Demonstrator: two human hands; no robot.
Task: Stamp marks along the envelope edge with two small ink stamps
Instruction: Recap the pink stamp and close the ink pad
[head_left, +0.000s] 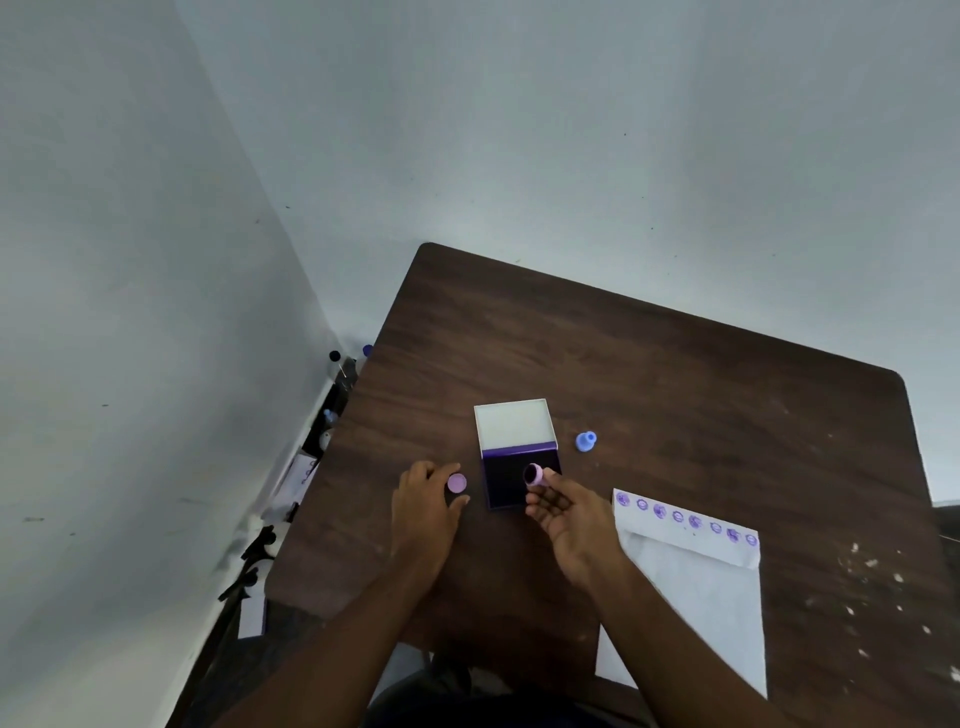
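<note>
A white envelope (691, 597) lies at the right on the dark wooden table (649, 374), with a row of several purple stamp marks along its top edge. My right hand (569, 519) pinches a small purple stamp (534, 474), its dark inked face turned up, just over the open ink pad (511, 480). The pad's white lid (514, 423) stands open behind it. My left hand (423, 504) holds a round lilac cap (457, 483) between thumb and fingers, left of the pad. A small blue stamp (586, 442) stands on the table to the right of the lid.
The table stands in a corner of pale walls. Off its left edge, on the floor, lie dark tools, bottles and papers (311, 457). White specks mark the table's right side (872, 582).
</note>
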